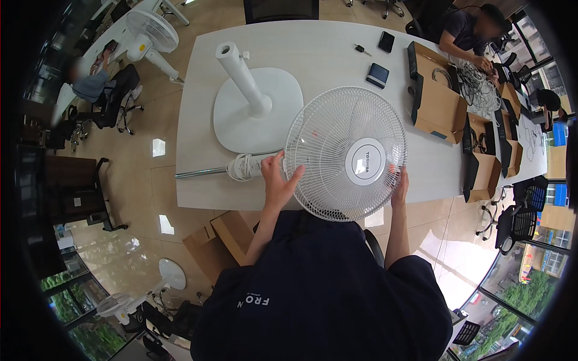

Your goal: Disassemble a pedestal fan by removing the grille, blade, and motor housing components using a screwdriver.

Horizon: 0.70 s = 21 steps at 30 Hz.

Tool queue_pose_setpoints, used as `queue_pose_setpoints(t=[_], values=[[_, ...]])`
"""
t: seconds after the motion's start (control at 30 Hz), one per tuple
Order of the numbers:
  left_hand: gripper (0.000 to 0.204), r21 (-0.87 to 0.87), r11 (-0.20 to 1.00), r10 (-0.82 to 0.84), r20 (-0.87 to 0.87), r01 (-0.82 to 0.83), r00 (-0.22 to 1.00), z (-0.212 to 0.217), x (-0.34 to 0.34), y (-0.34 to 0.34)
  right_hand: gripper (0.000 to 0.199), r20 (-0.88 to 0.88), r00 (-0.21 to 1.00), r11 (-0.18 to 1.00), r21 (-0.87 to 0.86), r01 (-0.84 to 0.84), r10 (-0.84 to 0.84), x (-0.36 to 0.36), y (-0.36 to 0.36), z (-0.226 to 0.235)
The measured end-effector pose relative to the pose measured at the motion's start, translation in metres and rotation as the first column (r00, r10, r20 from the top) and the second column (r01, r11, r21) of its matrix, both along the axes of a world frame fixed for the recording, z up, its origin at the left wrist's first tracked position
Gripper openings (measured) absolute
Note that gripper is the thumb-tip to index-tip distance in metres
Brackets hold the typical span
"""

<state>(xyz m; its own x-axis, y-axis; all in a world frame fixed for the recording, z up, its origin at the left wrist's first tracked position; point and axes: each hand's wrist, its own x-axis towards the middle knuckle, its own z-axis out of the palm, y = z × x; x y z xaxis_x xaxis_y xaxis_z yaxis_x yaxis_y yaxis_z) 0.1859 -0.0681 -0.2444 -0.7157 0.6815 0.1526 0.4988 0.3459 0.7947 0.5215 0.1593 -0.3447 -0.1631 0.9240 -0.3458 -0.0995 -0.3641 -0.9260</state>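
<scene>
I hold a white round fan grille [346, 153] upright at the table's near edge, its round hub facing me. My left hand [278, 183] grips the grille's left rim, and my right hand [398, 185] grips the right rim. Behind the left hand lie a coiled white cord [242, 166] and a metal pole [200, 173] sticking out past the table edge. A white fan base with its upright column [253, 102] stands on the white table [325, 54] just beyond.
On the table's far side lie a black phone [386, 41], a dark wallet [377, 74] and a key [360, 49]. Open cardboard boxes [439, 102] line the right side, where another person [466, 33] handles cables. Another fan [150, 36] stands at back left; cardboard boxes [220, 240] sit on the floor.
</scene>
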Motion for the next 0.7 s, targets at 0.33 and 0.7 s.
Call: queue_pose_setpoints(t=[0.33, 0.7], values=[[0.075, -0.138, 0.988, 0.076, 0.072, -0.066, 0.995, 0.002, 0.001, 0.005, 0.064, 0.228, 0.974, 0.989, 0.142, -0.037, 0.004, -0.019, 0.007, 0.041], [0.073, 0.012, 0.993, 0.11, 0.255, -0.117, 0.961, 0.011, 0.005, 0.007, 0.064, 0.398, 0.917, 0.998, 0.058, 0.015, -0.037, -0.026, 0.04, 0.027]])
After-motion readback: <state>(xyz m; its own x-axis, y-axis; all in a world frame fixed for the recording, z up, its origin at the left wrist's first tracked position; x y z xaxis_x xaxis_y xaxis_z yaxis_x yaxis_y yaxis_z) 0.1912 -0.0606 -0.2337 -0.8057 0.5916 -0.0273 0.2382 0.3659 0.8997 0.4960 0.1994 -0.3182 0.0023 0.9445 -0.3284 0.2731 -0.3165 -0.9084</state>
